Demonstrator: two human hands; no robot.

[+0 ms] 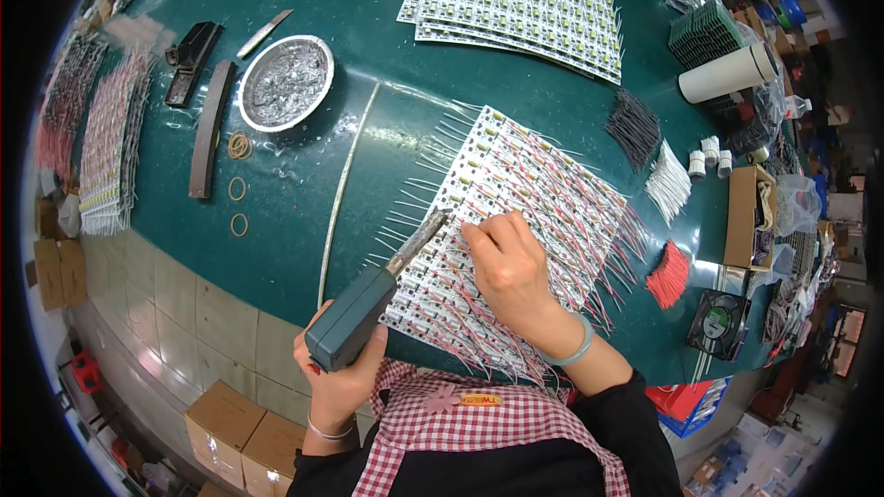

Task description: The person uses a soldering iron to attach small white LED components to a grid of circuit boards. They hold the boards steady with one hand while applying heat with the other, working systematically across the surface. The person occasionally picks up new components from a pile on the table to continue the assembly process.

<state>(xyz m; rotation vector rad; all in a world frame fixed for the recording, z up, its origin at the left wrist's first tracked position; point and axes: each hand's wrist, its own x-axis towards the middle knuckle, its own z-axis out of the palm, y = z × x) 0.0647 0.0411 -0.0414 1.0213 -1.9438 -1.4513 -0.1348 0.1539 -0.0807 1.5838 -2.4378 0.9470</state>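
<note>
My left hand (343,388) is wrapped round a dark soldering gun (352,315). The gun points up and to the right, its tip over the left part of a white circuit board panel (481,149). Rows of small components, red wires and white wires cover that panel. Thin white leads stick out past its left edge. Close to the gun's tip, my right hand (511,267) is held over the panel with thumb and forefinger pinched together. Whatever those fingertips hold is too small to make out.
A bowl of grey solder scraps (287,83) stands at the left, near rubber bands (239,145) and a brown bar (212,129). Stacked panels (516,5) lie at the back. Black wires (633,129), white wires (668,184), red wires (669,274) and a small fan (718,322) are at the right.
</note>
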